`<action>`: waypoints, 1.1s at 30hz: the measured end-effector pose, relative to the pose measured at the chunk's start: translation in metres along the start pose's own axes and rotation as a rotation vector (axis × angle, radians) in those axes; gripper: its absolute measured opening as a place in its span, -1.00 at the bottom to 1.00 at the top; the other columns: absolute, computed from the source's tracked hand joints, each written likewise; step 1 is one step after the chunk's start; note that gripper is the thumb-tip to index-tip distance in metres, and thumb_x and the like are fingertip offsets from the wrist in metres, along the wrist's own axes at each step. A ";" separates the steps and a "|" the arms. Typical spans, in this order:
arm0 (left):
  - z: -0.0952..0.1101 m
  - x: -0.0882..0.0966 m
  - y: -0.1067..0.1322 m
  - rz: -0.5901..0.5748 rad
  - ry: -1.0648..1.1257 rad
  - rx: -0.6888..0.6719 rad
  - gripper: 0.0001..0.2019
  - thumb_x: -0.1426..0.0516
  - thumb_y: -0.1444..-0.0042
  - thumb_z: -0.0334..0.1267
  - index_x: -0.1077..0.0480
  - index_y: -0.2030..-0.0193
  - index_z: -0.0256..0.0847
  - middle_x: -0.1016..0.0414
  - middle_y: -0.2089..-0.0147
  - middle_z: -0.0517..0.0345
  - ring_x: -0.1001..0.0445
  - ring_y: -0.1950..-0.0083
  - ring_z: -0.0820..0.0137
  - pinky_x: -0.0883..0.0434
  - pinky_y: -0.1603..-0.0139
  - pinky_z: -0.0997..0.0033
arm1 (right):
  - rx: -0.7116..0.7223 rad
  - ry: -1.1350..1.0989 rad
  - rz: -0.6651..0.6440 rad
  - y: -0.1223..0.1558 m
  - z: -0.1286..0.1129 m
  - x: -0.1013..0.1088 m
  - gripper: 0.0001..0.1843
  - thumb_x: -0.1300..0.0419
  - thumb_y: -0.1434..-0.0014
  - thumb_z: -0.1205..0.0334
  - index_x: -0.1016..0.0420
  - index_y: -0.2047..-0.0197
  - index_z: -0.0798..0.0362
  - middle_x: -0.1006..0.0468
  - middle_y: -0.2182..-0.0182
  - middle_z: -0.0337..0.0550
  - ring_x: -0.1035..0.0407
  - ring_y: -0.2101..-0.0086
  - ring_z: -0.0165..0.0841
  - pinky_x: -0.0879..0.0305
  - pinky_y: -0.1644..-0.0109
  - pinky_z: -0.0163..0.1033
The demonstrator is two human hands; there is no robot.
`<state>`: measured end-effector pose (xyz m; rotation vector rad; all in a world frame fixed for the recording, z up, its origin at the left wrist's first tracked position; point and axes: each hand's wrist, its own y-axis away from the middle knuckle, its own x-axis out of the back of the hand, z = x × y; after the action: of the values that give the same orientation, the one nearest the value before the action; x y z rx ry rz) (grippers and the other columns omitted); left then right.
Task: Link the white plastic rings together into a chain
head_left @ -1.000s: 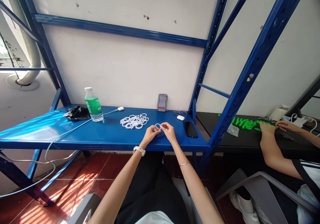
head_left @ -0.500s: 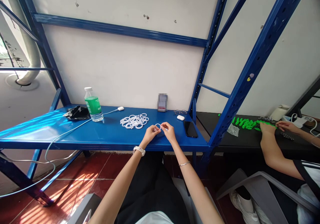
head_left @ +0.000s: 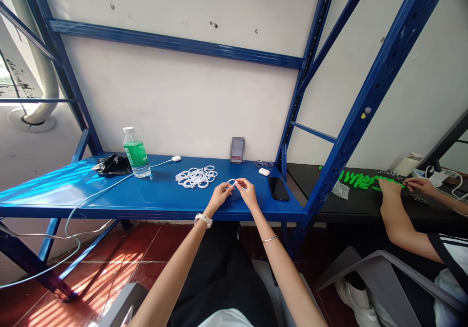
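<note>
Between my two hands is a small white ring [head_left: 231, 181], held over the front part of the blue table [head_left: 161, 198]. The fingers of my left hand [head_left: 220, 194] pinch its left side. On its right side, the thumb and fingers of my right hand [head_left: 246, 191] are closed on it as well. My fingertips hide most of the ring's lower edge. To the left of my hands lies a loose pile of white rings [head_left: 196, 176] on the table.
A water bottle [head_left: 136, 154], a black plastic bag [head_left: 112, 164] and a white cable [head_left: 104, 190] are at the left. Rightward lie a phone [head_left: 278, 188], a white case [head_left: 263, 172] and glasses [head_left: 263, 163]. A co-worker's hands [head_left: 393, 186] are among green pieces [head_left: 360, 180] beyond the blue post [head_left: 361, 107].
The ring between my fingers has tilted slightly, and my left fingertips have shifted a little on it. My arms and the ring pile stay in place.
</note>
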<state>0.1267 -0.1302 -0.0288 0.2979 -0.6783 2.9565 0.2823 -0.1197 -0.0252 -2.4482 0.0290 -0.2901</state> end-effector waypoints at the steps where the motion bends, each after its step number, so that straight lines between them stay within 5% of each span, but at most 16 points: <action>1: -0.001 0.000 0.000 0.011 0.018 -0.007 -0.49 -0.14 -0.05 0.27 -0.46 0.29 -0.21 -0.52 0.32 0.06 -0.51 0.34 0.31 -0.45 0.30 0.36 | 0.001 0.000 -0.001 0.000 0.000 0.000 -0.76 -0.19 -0.20 0.01 -0.55 0.24 -0.03 -0.62 0.29 -0.10 -0.52 0.26 -0.21 -0.46 0.14 -0.15; 4: -0.001 -0.001 -0.001 0.033 0.061 -0.020 -0.47 -0.12 -0.04 0.30 -0.47 0.26 -0.20 -0.53 0.22 0.03 -0.54 0.27 0.29 -0.48 0.30 0.37 | 0.006 0.025 -0.006 0.000 -0.001 0.000 -0.75 -0.18 -0.20 0.00 -0.56 0.23 -0.03 -0.61 0.30 -0.11 -0.51 0.27 -0.23 -0.44 0.17 -0.18; 9: 0.003 -0.002 -0.001 0.014 0.044 0.020 -0.45 -0.07 -0.07 0.33 -0.41 0.35 -0.19 -0.54 0.35 0.07 -0.52 0.38 0.31 -0.45 0.34 0.36 | 0.044 0.103 0.015 0.000 -0.003 0.002 -0.72 -0.16 -0.21 -0.03 -0.57 0.23 -0.01 -0.56 0.24 -0.08 -0.46 0.29 -0.27 -0.38 0.32 -0.26; 14: 0.009 -0.002 0.000 -0.023 0.075 0.065 -0.42 0.05 -0.13 0.36 -0.28 0.48 -0.16 -0.54 0.46 0.05 -0.46 0.50 0.36 -0.38 0.39 0.38 | 0.066 0.108 0.015 -0.001 -0.002 0.002 -0.71 -0.16 -0.21 -0.04 -0.57 0.25 -0.02 -0.57 0.18 -0.04 -0.46 0.18 -0.21 -0.40 0.26 -0.23; 20: 0.009 -0.002 0.001 -0.045 0.068 0.095 -0.43 0.07 -0.14 0.36 -0.18 0.53 -0.13 -0.43 0.61 0.15 -0.36 0.61 0.41 -0.30 0.48 0.42 | -0.001 -0.009 -0.090 0.000 -0.002 0.001 -0.68 -0.15 -0.24 -0.04 -0.55 0.07 -0.06 -0.60 0.38 -0.16 -0.53 0.32 -0.22 -0.45 0.24 -0.18; 26: 0.008 -0.002 0.001 -0.034 0.071 0.100 -0.45 0.06 -0.17 0.30 -0.20 0.55 -0.13 -0.35 0.68 0.22 -0.27 0.66 0.46 -0.25 0.52 0.44 | -0.034 -0.064 -0.130 0.000 -0.001 0.001 -0.68 -0.16 -0.21 -0.11 -0.51 0.15 -0.07 -0.54 0.49 -0.20 -0.49 0.43 -0.25 -0.45 0.31 -0.18; 30: 0.009 -0.001 0.002 -0.034 0.068 0.075 -0.50 0.01 -0.18 0.26 -0.26 0.47 -0.16 -0.35 0.65 0.26 -0.26 0.64 0.48 -0.25 0.50 0.46 | -0.037 -0.097 -0.115 -0.001 0.000 0.001 -0.71 -0.16 -0.20 -0.11 -0.43 0.22 -0.06 -0.53 0.52 -0.23 -0.47 0.47 -0.27 -0.44 0.33 -0.19; 33: 0.009 -0.001 0.003 -0.049 0.082 0.068 -0.54 -0.14 -0.09 0.22 -0.35 0.23 -0.19 -0.40 0.57 0.29 -0.32 0.58 0.47 -0.28 0.47 0.47 | -0.044 -0.097 -0.071 -0.001 0.001 0.001 -0.71 -0.18 -0.18 -0.12 -0.37 0.28 -0.06 -0.53 0.51 -0.23 -0.47 0.46 -0.27 -0.44 0.31 -0.19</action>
<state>0.1289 -0.1373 -0.0222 0.1947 -0.5535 2.9314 0.2832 -0.1189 -0.0251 -2.5075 -0.0950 -0.2035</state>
